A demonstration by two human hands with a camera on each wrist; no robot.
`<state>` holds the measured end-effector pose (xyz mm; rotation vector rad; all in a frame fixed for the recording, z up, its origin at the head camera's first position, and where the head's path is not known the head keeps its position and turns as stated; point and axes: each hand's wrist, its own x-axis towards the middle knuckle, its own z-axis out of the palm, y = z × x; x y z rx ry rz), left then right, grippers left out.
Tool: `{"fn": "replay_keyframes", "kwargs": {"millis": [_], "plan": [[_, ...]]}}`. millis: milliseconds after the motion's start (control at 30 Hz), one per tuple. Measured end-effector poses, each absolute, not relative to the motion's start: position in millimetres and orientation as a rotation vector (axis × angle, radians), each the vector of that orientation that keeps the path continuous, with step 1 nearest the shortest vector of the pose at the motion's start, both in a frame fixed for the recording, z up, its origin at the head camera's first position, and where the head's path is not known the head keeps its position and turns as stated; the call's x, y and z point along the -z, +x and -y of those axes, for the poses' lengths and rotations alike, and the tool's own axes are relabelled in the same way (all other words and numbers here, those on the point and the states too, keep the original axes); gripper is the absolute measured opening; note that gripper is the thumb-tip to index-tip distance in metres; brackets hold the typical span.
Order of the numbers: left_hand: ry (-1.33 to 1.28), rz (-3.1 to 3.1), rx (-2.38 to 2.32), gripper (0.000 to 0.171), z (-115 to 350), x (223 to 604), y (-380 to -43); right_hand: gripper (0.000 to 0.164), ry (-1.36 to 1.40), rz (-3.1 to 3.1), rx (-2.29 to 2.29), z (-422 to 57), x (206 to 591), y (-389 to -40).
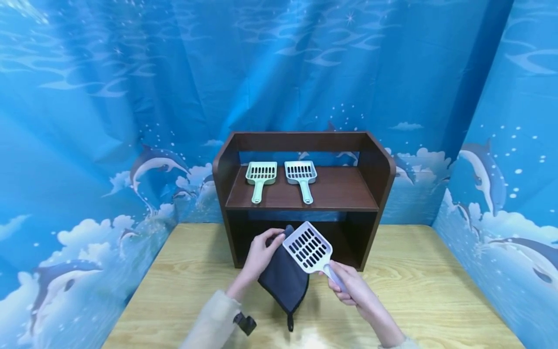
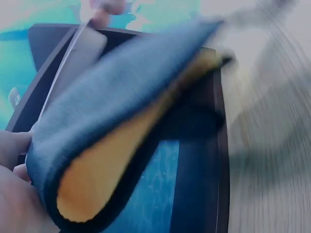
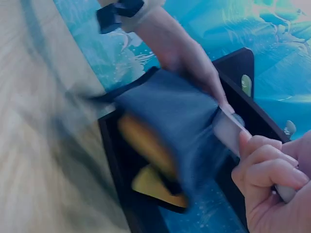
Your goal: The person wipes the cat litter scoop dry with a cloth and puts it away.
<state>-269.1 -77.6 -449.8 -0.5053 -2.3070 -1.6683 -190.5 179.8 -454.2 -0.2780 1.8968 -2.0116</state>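
Note:
My left hand (image 1: 260, 254) pinches the upper end of a dark cloth (image 1: 285, 278), which hangs down to a corner with a small loop. Its orange-yellow underside shows in both wrist views, where the cloth is blurred. My right hand (image 1: 350, 286) grips the handle of a pale lavender litter scoop (image 1: 315, 266), its slotted head raised and tilted toward the cloth. In the right wrist view the scoop (image 3: 227, 130) meets the cloth's edge beside my left fingers; whether they touch the scoop I cannot tell.
A dark brown two-tier shelf (image 1: 340, 189) stands on the wooden table (image 1: 405, 291). On its upper tier lie a green litter scoop (image 1: 258, 186) and a pale blue-green litter scoop (image 1: 306, 189), handles forward. A blue curtain (image 1: 109, 97) with dolphins surrounds the table.

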Motion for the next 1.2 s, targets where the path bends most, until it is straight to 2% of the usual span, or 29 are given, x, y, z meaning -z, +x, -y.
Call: {"fn": "replay_keyframes", "kwargs": {"millis": [133, 333, 800, 1200], "plan": [[-0.448, 2.262, 1.943, 0.026, 76, 447, -276, 0.041, -0.296, -1.853, 1.984, -175, 460, -186], [-0.474, 2.294, 1.975, 0.028, 73, 445, -285, 0.043, -0.276, -1.879, 1.959, -170, 463, -182], [-0.3, 2.342, 2.146, 0.035, 79, 445, -266, 0.041, -0.293, -1.88, 1.988, -181, 465, -194], [-0.483, 2.515, 1.972, 0.033, 81, 437, -289, 0.054, -0.441, -1.94, 1.704, -183, 467, -196]]}}
